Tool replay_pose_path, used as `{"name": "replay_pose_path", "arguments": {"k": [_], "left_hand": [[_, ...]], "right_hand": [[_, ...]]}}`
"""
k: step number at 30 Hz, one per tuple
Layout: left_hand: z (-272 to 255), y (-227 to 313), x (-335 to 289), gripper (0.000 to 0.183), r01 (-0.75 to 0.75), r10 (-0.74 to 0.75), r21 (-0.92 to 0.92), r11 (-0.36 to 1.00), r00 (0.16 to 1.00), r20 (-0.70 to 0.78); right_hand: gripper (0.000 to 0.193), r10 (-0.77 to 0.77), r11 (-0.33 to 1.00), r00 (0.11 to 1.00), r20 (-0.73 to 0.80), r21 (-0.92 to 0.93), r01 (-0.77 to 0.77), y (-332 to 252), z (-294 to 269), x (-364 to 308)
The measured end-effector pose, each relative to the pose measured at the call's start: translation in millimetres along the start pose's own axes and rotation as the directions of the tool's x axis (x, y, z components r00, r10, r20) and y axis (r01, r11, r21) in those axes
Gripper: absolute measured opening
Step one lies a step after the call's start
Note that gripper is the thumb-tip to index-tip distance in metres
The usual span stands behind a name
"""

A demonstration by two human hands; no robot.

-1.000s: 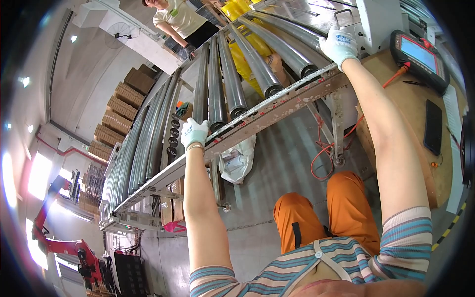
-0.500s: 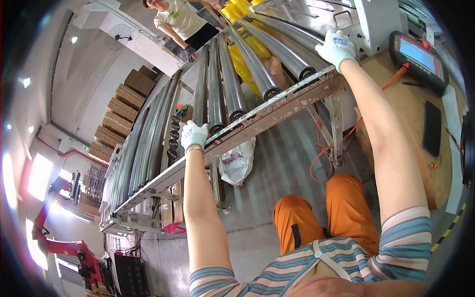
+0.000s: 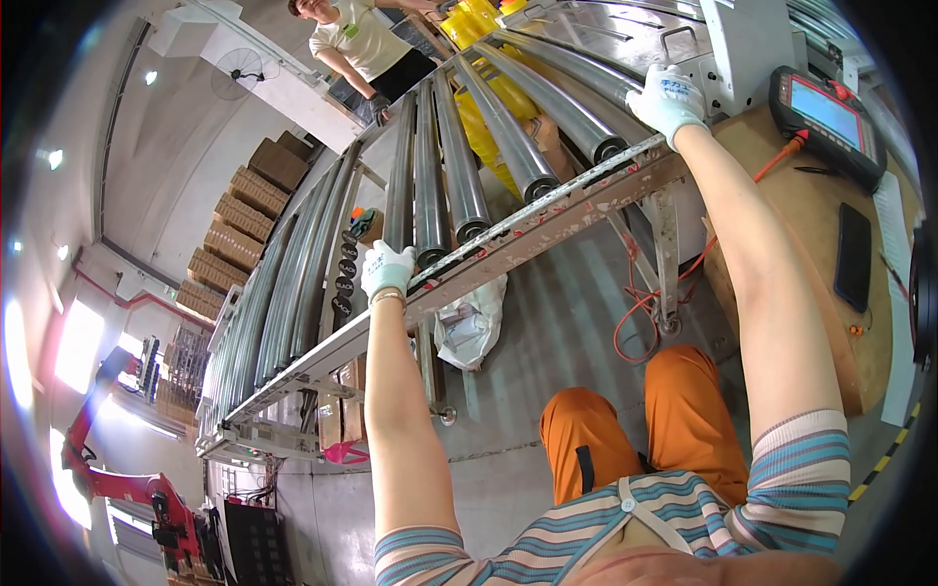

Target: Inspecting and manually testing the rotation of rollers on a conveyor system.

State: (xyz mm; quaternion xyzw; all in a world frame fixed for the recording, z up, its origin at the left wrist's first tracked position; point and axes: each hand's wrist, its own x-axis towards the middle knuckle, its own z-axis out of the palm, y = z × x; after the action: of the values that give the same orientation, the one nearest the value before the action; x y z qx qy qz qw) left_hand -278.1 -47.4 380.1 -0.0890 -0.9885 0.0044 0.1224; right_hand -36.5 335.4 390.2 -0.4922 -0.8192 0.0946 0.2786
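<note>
A roller conveyor point(image 3: 528, 210) with a scuffed white side rail and several steel rollers point(image 3: 431, 186) stretches ahead of me. My left hand point(image 3: 388, 269), in a white glove, is closed over the side rail beside the near end of a roller; its fingertips are partly hidden. My right hand point(image 3: 669, 101), gloved alike, is curled at the rail's right end, by a white machine panel point(image 3: 747, 54). Both arms reach outward, well apart. Across the rollers a person point(image 3: 366, 44) stands with a dark-gloved hand point(image 3: 379, 107) at the far rail.
On a brown table point(image 3: 782, 225) at the right lie a handheld controller point(image 3: 829, 122) with an orange cable and a black phone point(image 3: 853, 256). Beneath the conveyor hangs a white bag point(image 3: 472, 327). Stacked cartons point(image 3: 234, 220) and a red robot arm point(image 3: 147, 488) stand at the left.
My view has shifted very slightly. Both hands keep their places on the conveyor, and the person across has barely moved.
</note>
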Motion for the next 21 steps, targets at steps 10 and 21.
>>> {"name": "replay_pose_path", "arguments": {"k": [10, 21], "left_hand": [[-0.6, 0.0, -0.7, 0.065, -0.017, 0.017, -0.014, 1.0, 1.0, -0.006], [0.7, 0.0, 1.1, 0.065, 0.007, -0.007, -0.007, 1.0, 1.0, 0.003]], "right_hand": [[0.047, -0.068, 0.997, 0.996, 0.051, 0.03, 0.067, 3.8, 5.4, 3.7], [0.044, -0.042, 0.994, 0.984, 0.173, 0.102, 0.025, 7.1, 15.3, 15.1]]}}
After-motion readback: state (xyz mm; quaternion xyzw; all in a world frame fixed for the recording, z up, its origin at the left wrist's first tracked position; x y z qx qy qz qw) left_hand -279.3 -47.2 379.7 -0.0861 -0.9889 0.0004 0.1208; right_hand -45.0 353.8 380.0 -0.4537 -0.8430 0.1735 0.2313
